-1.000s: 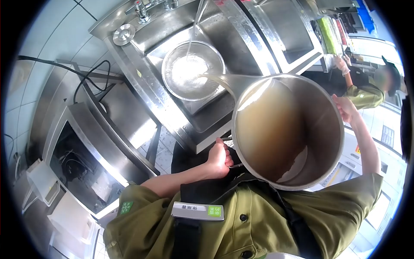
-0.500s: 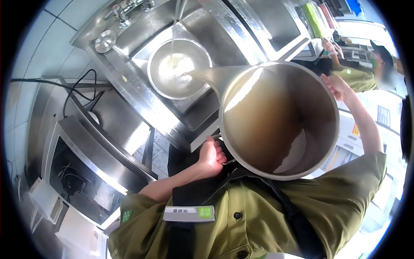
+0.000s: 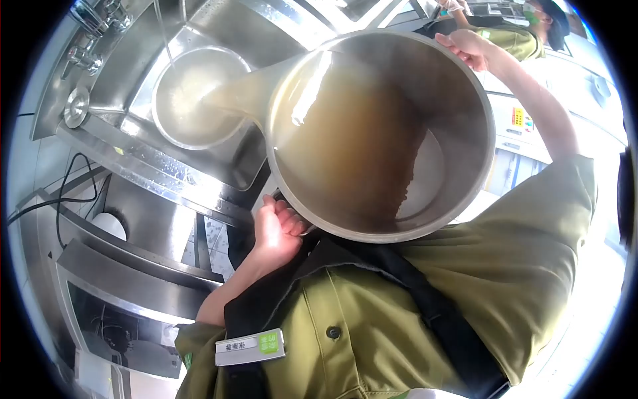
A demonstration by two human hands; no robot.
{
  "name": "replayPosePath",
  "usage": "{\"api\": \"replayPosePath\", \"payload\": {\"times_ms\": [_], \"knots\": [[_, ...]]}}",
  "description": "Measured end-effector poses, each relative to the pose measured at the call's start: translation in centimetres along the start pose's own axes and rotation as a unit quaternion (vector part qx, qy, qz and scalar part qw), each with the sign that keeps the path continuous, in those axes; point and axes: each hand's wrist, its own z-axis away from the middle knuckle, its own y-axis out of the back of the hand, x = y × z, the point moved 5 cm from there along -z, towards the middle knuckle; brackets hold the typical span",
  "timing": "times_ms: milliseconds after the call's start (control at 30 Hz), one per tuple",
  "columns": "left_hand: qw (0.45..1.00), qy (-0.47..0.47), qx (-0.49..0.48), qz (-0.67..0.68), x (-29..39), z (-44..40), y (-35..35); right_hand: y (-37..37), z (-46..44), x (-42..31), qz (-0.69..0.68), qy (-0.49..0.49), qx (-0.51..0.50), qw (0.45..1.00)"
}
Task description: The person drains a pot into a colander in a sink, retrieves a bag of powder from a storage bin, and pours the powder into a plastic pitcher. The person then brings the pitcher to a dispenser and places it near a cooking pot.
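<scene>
The pot [image 3: 458,126] was tilted toward the sink [image 3: 116,76], so that brown liquid [image 3: 345,139] ran into the bowl [image 3: 166,110]; the left hand [image 3: 274,231] gripped a handle [image 3: 309,230] and the right hand [image 3: 467,49] held the opposite side, probably for balance.

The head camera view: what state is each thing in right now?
Large pot: tilted toward the sink, pouring
Brown liquid: flowing out, leaving part of the pot's bottom bare
Round bowl: in the sink, catching the pour
Water stream: running into the bowl
Left hand: closed around a pot handle
Right hand: at the pot's far side, grip partly hidden
</scene>
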Motion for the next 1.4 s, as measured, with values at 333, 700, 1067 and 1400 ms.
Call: {"api": "replayPosePath", "payload": {"times_ms": [333, 700, 1067, 1400], "knots": [[0.998, 0.008, 0.050, 0.023, 0.1, -0.4, 0.3, -0.4, 0.6, -1.7, 0.000, 0.024, 0.040, 0.999], [0.995, 0.041, 0.050, 0.073, -0.4, -0.5, 0.3, -0.4, -0.8, -1.4, -0.038, -0.034, -0.030, 0.998], [0.994, 0.051, 0.040, 0.088, -0.4, -0.6, 0.4, -0.7, 0.6, -2.8, -0.052, -0.047, -0.016, 0.997], [0.994, 0.037, 0.054, 0.085, -0.4, -0.5, 0.3, 0.2, -2.5, -2.2, -0.070, 0.030, -0.043, 0.996]]}}
